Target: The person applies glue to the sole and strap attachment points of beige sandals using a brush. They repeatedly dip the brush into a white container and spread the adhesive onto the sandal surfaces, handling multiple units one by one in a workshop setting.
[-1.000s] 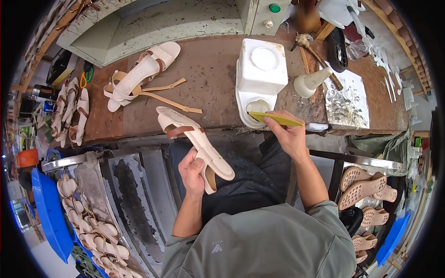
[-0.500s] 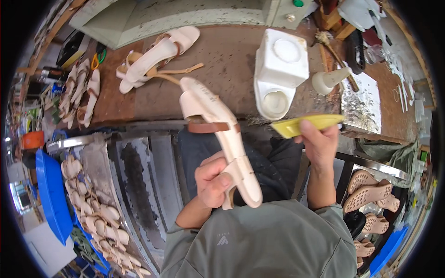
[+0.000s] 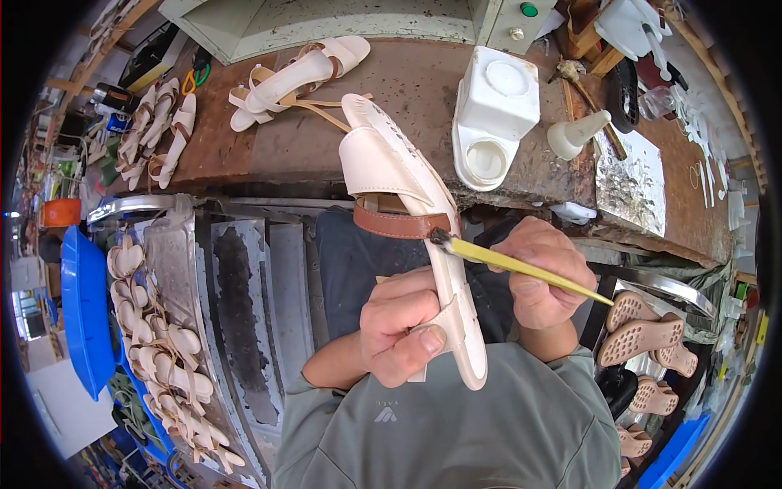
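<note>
My left hand (image 3: 406, 326) is closed around the heel end of a cream sandal (image 3: 391, 167), tilted up over my lap with its toe pointing away from me. A brown strap (image 3: 399, 222) crosses it behind the broad cream toe band. Between the fingers of my right hand (image 3: 547, 269) is a brush (image 3: 521, 265) with a flat yellow handle. Its dark bristle tip meets the sandal's edge at the right end of the brown strap; whether it presses there I cannot tell.
More sandals (image 3: 301, 77) lie on the brown workbench (image 3: 391, 106). A white dispenser with a round cup (image 3: 497, 114) and a cone-shaped bottle (image 3: 578, 134) stand at the bench's right. Sandals fill the rack at my left (image 3: 167, 359); soles (image 3: 643, 338) lie at my right.
My right hand has brought the brush left and down to the sandal, turning its handle edge-on. The sandal has shifted slightly right and tilted so that its side edge shows.
</note>
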`<state>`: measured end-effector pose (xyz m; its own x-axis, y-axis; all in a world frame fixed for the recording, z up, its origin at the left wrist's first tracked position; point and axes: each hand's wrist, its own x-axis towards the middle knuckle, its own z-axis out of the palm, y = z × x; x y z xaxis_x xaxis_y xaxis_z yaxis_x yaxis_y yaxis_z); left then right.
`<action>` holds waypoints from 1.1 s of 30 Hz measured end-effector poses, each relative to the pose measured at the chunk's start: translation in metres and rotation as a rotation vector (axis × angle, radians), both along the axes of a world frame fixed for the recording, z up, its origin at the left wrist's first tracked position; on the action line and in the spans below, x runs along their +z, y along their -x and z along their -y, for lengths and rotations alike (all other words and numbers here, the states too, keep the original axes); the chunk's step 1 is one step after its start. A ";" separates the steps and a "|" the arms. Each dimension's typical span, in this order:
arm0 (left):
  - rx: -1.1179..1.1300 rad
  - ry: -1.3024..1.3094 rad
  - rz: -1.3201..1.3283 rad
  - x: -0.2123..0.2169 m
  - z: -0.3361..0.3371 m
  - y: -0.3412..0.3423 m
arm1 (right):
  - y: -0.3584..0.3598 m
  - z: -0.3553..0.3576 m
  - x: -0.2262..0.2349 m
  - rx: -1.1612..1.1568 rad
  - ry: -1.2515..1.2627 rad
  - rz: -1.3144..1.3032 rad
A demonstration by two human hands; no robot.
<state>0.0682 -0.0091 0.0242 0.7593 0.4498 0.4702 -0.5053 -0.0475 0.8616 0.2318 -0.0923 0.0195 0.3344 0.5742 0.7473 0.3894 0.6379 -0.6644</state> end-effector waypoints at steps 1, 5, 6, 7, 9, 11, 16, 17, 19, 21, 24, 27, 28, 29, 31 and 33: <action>0.013 0.002 0.011 0.002 0.002 0.000 | 0.002 0.003 0.001 0.000 0.002 0.009; 0.019 -0.038 0.015 0.007 0.007 0.003 | 0.005 0.014 0.004 0.009 0.000 0.026; 0.031 -0.028 0.015 0.008 0.009 0.003 | 0.005 0.016 0.004 0.015 -0.001 0.024; 0.044 -0.018 0.015 0.011 0.011 0.002 | 0.006 0.019 0.005 0.021 -0.002 0.023; 0.062 -0.014 0.015 0.013 0.014 0.002 | 0.007 0.023 0.006 0.035 -0.005 0.025; 0.074 -0.027 0.013 0.014 0.015 0.004 | 0.008 0.026 0.008 0.051 -0.010 0.031; 0.052 -0.080 0.063 0.012 0.014 0.005 | 0.013 0.034 0.009 0.083 -0.011 -0.042; 0.059 -0.080 0.073 0.011 0.015 0.005 | 0.013 0.036 0.008 0.091 -0.012 -0.058; 0.072 -0.052 0.035 0.012 0.016 0.007 | 0.011 0.040 0.008 0.151 0.000 -0.080; 0.085 -0.027 0.008 0.012 0.017 0.009 | 0.012 0.042 0.008 0.180 0.007 -0.101; 0.098 -0.013 0.025 0.010 0.016 0.010 | 0.014 0.042 0.012 0.170 0.006 -0.083; 0.099 -0.024 0.093 0.010 0.015 0.008 | 0.016 0.045 0.016 0.151 -0.003 0.019; 0.102 -0.014 0.094 0.008 0.015 0.008 | 0.016 0.046 0.016 0.146 -0.004 0.045; 0.105 -0.004 0.095 0.008 0.015 0.009 | 0.015 0.047 0.017 0.141 -0.005 0.071; 0.125 -0.011 0.088 0.009 0.017 0.010 | 0.016 0.050 0.020 0.164 -0.009 0.087; 0.144 -0.033 0.095 0.009 0.017 0.010 | 0.017 0.053 0.020 0.181 -0.008 0.110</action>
